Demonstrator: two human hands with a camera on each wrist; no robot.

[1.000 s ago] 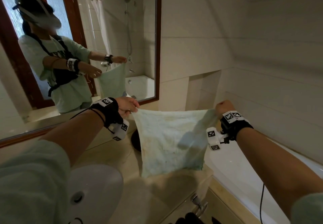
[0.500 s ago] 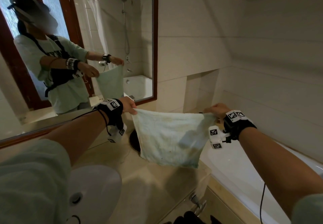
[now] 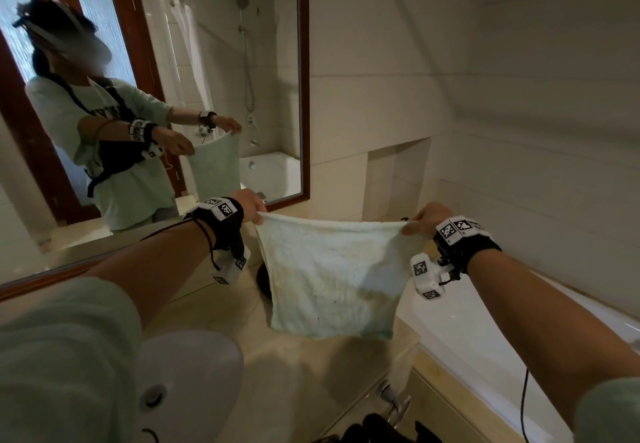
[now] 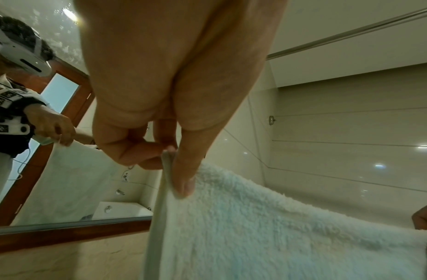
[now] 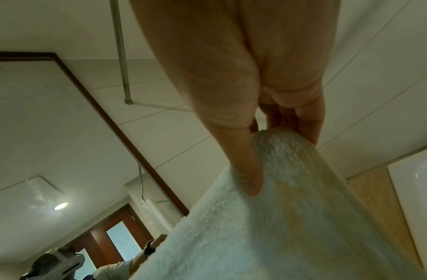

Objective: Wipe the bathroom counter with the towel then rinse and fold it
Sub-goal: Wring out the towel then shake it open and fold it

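From the head view, the towel (image 3: 332, 276) hangs spread in the air above the counter (image 3: 284, 383), touching nothing but the two hands. Its top edge runs level from left to right, and the cloth drops straight down from it with the bottom hem toward the counter; it looks about as wide as it is tall, so no long axis stands out. Yellowish stains mark its middle. The left hand (image 3: 252, 204) pinches the upper left corner and the right hand (image 3: 425, 218) pinches the upper right corner. A white sink (image 3: 194, 373) sits low at left, a bathtub (image 3: 460, 332) at right, and the mirror (image 3: 138, 96) reflects the person holding the cloth.

In the left wrist view, the thumb presses the towel's hemmed corner against curled fingers (image 4: 135, 149), a tight pinch.

In the right wrist view, the thumb lies on the towel's face with the fingers (image 5: 303, 121) behind, the corner clamped between them.
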